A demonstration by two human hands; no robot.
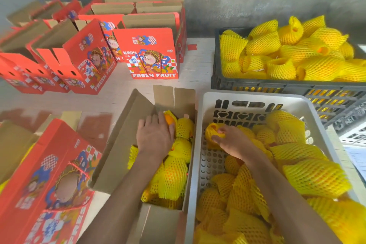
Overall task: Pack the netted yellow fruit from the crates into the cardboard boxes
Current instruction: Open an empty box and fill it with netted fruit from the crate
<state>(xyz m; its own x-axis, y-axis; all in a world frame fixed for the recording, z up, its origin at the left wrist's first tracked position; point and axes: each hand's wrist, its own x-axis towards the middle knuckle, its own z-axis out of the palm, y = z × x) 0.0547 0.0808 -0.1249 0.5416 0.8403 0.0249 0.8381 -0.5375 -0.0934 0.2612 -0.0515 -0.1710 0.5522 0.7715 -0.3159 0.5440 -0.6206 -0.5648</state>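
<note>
An open cardboard box (pixel 126 140) in front of me holds several yellow-netted fruit (pixel 174 176). My left hand (pixel 155 134) is inside it, palm down, fingers over a netted fruit (pixel 170 118) at the box's far end. Right of the box stands a white plastic crate (pixel 251 99) partly filled with netted fruit. My right hand (pixel 230 138) is in that crate and grips one netted fruit (pixel 212 131) near its left wall.
A dark grey crate (pixel 257 85) heaped with netted fruit stands behind the white crate. Several open red "FRESH FRUIT" boxes (pixel 154 53) stand at the back left against the wall. Another red box (pixel 47 182) lies at the near left.
</note>
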